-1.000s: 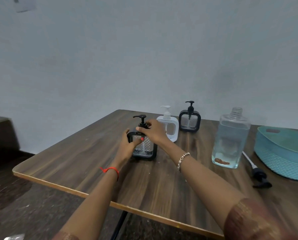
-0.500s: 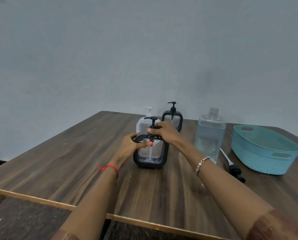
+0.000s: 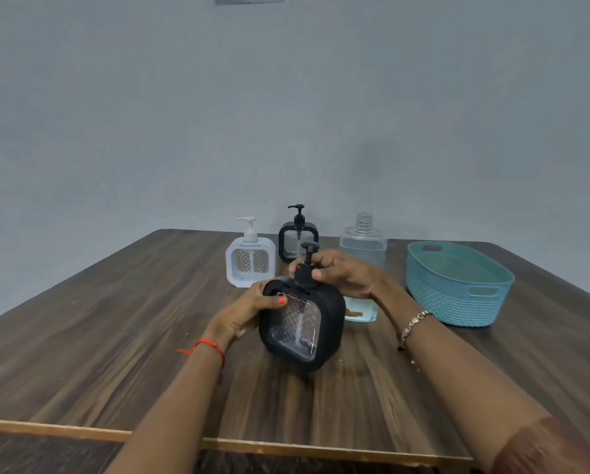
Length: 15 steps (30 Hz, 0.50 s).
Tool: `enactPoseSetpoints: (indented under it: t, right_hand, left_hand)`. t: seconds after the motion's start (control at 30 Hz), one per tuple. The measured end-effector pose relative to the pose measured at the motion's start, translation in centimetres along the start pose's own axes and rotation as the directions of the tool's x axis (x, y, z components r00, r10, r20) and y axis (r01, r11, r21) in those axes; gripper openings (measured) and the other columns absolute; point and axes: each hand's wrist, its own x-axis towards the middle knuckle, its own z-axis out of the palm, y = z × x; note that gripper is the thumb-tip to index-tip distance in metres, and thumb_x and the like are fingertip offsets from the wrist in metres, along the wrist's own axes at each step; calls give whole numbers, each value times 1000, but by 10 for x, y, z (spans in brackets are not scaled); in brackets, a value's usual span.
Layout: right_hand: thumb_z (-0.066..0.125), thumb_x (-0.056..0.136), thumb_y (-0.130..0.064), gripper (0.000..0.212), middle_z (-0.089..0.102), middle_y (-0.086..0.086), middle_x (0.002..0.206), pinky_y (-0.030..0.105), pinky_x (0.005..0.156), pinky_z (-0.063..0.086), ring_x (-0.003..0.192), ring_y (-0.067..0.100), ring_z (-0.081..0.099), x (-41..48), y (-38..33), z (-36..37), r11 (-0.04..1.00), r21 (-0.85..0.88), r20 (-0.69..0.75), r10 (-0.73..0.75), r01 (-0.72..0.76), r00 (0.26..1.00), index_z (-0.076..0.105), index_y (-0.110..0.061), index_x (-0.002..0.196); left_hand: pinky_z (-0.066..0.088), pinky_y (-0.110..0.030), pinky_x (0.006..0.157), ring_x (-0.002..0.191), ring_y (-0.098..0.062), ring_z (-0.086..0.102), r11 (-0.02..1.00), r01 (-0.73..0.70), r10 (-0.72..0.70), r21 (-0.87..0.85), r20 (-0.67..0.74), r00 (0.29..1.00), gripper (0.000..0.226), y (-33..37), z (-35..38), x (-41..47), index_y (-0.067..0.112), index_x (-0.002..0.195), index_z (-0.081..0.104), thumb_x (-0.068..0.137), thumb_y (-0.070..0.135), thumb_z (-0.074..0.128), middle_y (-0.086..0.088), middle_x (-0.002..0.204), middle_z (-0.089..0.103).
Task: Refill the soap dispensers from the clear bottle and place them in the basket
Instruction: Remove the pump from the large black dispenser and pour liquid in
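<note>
Step in hand, as judged: taking the pump (image 3: 306, 265) off the dispenser (image 3: 302, 328) so it can be filled. Left hand (image 3: 249, 311) grips the black body at its upper left corner, fingers (image 3: 281, 300) curled round it with the thumb across the clear front. Right hand (image 3: 344, 273) pinches the pump collar between thumb and curled fingers. The dispenser is at mid-surface (image 3: 115, 336), close to the person and tilted with its top leaning left. Cannot tell whether its base touches the wood. To do it well: hold the body firmly so only the collar turns, bring it back upright before the pump comes free, then draw the tube straight up to avoid drips. Bottle (image 3: 363, 244) stands uncapped just behind the right hand. Basket (image 3: 457, 295) is to the right with no dispenser in it. White dispenser (image 3: 250, 265) and rear dispenser (image 3: 298, 239) are at the back, pumps on. Versus 0.5 s ago: the dispenser then stood upright on the wood, it is now tipped and nearer, and both grips are unchanged
</note>
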Motion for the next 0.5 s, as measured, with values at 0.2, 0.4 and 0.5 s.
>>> enactPoseSetpoints:
  t: [0.2, 0.4, 0.5]
  right_hand:
    - [68, 77, -9, 43, 62, 16, 121, 34, 105, 43, 107, 22, 61, -9, -7, 0, 998, -14, -149, -55, 54, 987, 58, -2, 118]
    - [82, 66, -28, 45, 59, 7, 71, 24, 63, 42, 67, 14, 53, 5, -6, 19, 815, -554, -562, -217, -169, 798, 63, 10, 82]
    - [73, 71, 3, 33, 67, 15, 92, 21, 76, 52, 89, 21, 63, 3, -9, 22, 948, -317, -568, -167, -27, 806, 65, 8, 102]
  left_hand:
    - [56, -24, 76, 83, -17, 67, 999, -37, 40, 26, -121, 992, 52, 4, 12, 1, 1, 106, 62, 59, 7, 82, -4, 87, 73]
    - [56, -21, 67, 76, -13, 70, 983, -121, 161, 136, -343, 926, 38, -2, 10, 3, 11, 97, 67, 62, 0, 75, 0, 81, 75]
    - [56, -21, 67, 77, -13, 70, 982, -154, 183, 105, -382, 906, 47, -4, 10, -1, 9, 98, 67, 53, 9, 78, -1, 83, 75]
